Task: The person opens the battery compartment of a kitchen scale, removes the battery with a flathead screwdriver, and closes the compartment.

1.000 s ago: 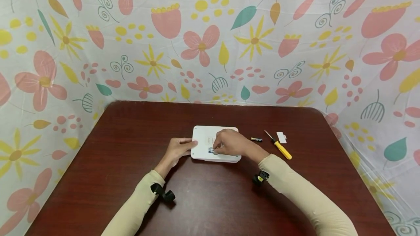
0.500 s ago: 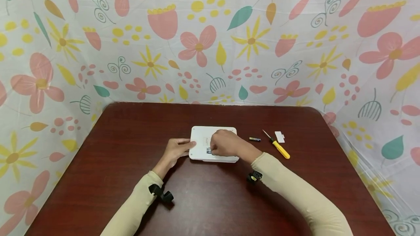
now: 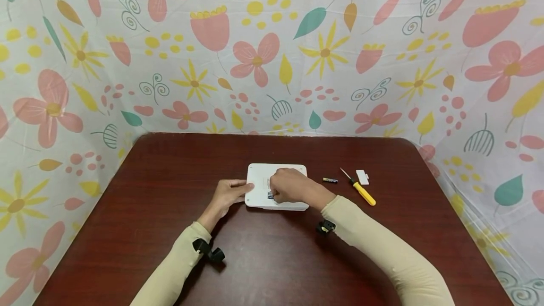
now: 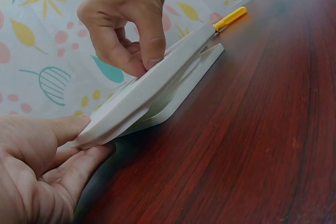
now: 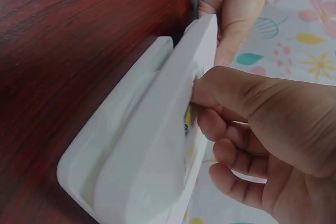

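A flat white device [image 3: 257,174] lies with its labelled back upward near the middle of the table, its body above a second white layer in both wrist views. My left hand [image 3: 229,193] grips its left edge, thumb on top and fingers beneath. Over the battery compartment, my right hand [image 3: 293,186] has its thumb and curled fingers pinched at a small battery [image 5: 188,116]. That hand hides most of the compartment, so how deep the battery sits cannot be seen. To the right lies another small battery [image 3: 330,180].
A yellow-handled screwdriver [image 3: 363,193] rests right of the loose battery, beside a small white battery cover [image 3: 362,177]. The dark wooden table [image 3: 195,155] meets a flower-printed curtain [image 3: 255,60] at the back and sides.
My right hand has turned slightly and shifted a little left over the compartment, its fingertips now more hidden in the head view. The left hand keeps its grip on the device.
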Action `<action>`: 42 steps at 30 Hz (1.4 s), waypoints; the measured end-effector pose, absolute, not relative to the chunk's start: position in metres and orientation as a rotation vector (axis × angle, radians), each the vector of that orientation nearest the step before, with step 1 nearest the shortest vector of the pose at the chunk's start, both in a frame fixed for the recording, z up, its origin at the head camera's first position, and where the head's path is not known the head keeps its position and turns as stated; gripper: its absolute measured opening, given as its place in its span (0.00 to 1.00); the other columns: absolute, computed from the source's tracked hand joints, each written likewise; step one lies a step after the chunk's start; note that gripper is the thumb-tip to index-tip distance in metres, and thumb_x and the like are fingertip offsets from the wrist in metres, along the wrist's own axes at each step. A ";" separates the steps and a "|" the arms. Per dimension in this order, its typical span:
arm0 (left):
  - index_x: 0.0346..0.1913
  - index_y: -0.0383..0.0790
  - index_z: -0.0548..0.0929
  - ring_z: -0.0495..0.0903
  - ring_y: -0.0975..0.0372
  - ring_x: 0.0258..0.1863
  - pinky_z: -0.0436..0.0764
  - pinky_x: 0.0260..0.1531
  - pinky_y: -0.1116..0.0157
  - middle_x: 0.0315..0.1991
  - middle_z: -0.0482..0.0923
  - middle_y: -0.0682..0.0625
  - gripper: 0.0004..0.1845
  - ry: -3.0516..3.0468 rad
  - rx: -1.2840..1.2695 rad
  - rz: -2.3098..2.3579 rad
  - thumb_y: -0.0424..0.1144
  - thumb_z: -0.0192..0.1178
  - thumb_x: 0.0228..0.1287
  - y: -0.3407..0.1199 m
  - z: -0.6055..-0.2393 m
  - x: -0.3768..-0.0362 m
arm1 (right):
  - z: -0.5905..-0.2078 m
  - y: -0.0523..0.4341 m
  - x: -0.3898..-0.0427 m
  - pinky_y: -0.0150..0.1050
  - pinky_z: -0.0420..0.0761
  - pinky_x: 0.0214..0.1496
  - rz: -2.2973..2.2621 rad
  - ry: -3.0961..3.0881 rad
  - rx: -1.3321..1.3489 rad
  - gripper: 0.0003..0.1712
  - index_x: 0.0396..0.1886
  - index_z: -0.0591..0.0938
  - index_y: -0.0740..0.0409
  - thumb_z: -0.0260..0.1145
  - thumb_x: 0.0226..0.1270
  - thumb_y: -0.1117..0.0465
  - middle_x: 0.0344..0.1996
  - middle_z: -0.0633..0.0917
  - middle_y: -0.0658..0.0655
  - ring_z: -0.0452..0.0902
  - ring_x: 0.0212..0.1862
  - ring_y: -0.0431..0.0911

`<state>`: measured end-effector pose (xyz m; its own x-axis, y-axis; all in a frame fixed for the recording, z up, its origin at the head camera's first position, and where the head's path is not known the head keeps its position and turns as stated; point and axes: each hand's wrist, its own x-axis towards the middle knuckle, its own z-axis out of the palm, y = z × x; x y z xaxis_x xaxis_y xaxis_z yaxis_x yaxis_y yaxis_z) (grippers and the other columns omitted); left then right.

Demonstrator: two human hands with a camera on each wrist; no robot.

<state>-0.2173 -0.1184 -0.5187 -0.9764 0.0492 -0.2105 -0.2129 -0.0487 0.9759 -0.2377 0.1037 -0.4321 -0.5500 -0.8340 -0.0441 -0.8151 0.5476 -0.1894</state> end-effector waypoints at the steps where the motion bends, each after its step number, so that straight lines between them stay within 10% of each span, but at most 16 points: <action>1: 0.54 0.19 0.83 0.88 0.56 0.39 0.90 0.40 0.60 0.48 0.85 0.31 0.20 2.029 -0.181 2.145 0.31 0.71 0.64 -0.118 -0.518 -0.217 | -0.433 0.104 -0.238 0.33 0.45 0.24 -0.214 2.659 -1.438 0.30 0.08 0.58 0.46 0.67 0.48 0.73 0.13 0.47 0.41 0.42 0.22 0.38; 12: 0.54 0.21 0.84 0.88 0.56 0.37 0.90 0.40 0.60 0.47 0.86 0.32 0.19 2.014 -0.209 2.143 0.30 0.71 0.63 -0.119 -0.516 -0.217 | -0.430 0.102 -0.235 0.32 0.46 0.23 -0.115 2.698 -1.470 0.32 0.07 0.59 0.45 0.70 0.52 0.72 0.12 0.49 0.41 0.44 0.21 0.37; 20: 0.54 0.19 0.82 0.88 0.58 0.37 0.90 0.40 0.60 0.46 0.86 0.33 0.20 2.004 -0.191 2.150 0.30 0.71 0.64 -0.119 -0.519 -0.219 | -0.425 0.092 -0.233 0.34 0.76 0.26 0.056 2.705 -1.382 0.13 0.18 0.84 0.51 0.80 0.54 0.65 0.16 0.80 0.44 0.73 0.23 0.40; 28: 0.53 0.18 0.83 0.88 0.58 0.37 0.90 0.39 0.61 0.45 0.86 0.33 0.20 2.009 -0.188 2.153 0.30 0.71 0.63 -0.118 -0.518 -0.219 | -0.428 0.092 -0.236 0.32 0.54 0.23 0.055 2.673 -1.457 0.19 0.10 0.76 0.50 0.72 0.51 0.72 0.09 0.65 0.42 0.53 0.21 0.38; 42: 0.54 0.18 0.82 0.88 0.58 0.36 0.90 0.39 0.61 0.45 0.86 0.32 0.20 2.008 -0.190 2.159 0.30 0.71 0.63 -0.118 -0.516 -0.218 | -0.436 0.104 -0.240 0.33 0.52 0.28 -0.057 2.708 -1.559 0.29 0.07 0.60 0.45 0.70 0.47 0.70 0.12 0.50 0.42 0.49 0.27 0.40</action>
